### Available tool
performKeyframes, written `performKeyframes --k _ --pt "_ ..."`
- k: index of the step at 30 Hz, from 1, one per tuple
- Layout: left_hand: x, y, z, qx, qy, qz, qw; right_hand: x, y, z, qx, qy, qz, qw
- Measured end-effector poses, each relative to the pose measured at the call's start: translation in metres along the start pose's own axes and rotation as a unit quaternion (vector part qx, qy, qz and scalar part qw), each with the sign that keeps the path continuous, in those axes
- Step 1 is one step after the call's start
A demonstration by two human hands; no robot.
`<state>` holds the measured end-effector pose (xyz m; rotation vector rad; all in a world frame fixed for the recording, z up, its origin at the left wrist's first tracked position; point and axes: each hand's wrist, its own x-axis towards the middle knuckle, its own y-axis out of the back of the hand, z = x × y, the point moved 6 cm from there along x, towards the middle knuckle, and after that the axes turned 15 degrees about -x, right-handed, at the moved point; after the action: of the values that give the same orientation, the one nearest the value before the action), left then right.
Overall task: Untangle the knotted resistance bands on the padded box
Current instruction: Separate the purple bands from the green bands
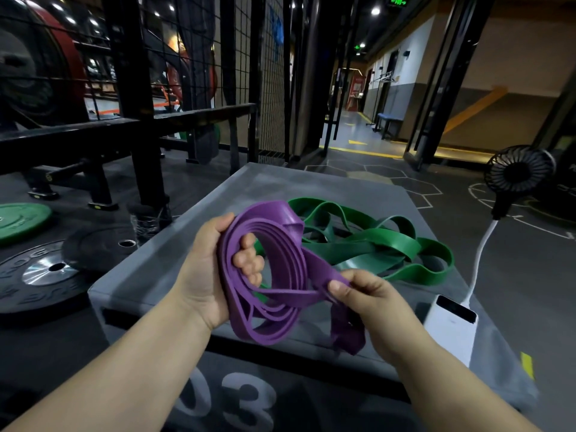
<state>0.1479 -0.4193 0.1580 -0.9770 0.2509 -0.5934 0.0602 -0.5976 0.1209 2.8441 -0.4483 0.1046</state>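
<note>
While the green bands (383, 241) lay in a loose tangle on the padded box (162, 269), the purple band (290, 215) was held just above its near part. The left grip (215, 269) curled through the coil, likely to keep its loops gathered. The right grip (374, 304) pinched one strand, seemingly to draw it free of the knot.

The left hand (212, 269) grips a coiled purple band (274, 266), fingers curled through its loops. The right hand (367, 304) pinches a strand of that band leading off the coil, with a loose end hanging below it. Beyond both hands, a tangled green band (374, 244) lies on the grey padded box (174, 260). A white power bank (452, 325) sits just right of the right hand.
</note>
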Motion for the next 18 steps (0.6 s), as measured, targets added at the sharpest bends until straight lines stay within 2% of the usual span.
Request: performKeyframes --k 3,6,8,9,11,14,16,18 --pt "-0.001 -0.002 0.010 -0.029 -0.038 -0.003 0.999 0.003 0.012 0.016 0.037 -0.104 0.087 0.990" --pt "-0.002 -0.003 0.019 -0.071 -0.059 -0.019 0.996 0.004 0.011 0.020 0.002 -0.132 0.110 0.985" --pt "-0.002 -0.002 0.021 -0.096 -0.063 -0.019 0.993 0.004 0.015 0.016 -0.157 -0.098 0.142 0.972" --pt "-0.002 -0.001 0.021 -0.110 -0.065 -0.012 0.992 0.004 0.017 0.010 -0.247 -0.069 0.162 0.953" --pt "0.000 0.005 0.023 -0.144 -0.070 0.016 0.987 0.004 0.018 0.001 -0.315 -0.007 0.178 0.932" --pt "0.001 0.012 0.031 -0.189 -0.089 0.048 0.977 0.005 0.006 -0.003 -0.261 0.088 0.087 0.957" --pt "0.002 0.017 0.036 -0.202 -0.106 0.066 0.972 0.005 -0.004 0.000 -0.244 0.120 0.013 0.962" --pt "0.002 0.020 0.039 -0.207 -0.118 0.082 0.968 0.007 -0.007 0.004 -0.263 0.120 -0.020 0.957"
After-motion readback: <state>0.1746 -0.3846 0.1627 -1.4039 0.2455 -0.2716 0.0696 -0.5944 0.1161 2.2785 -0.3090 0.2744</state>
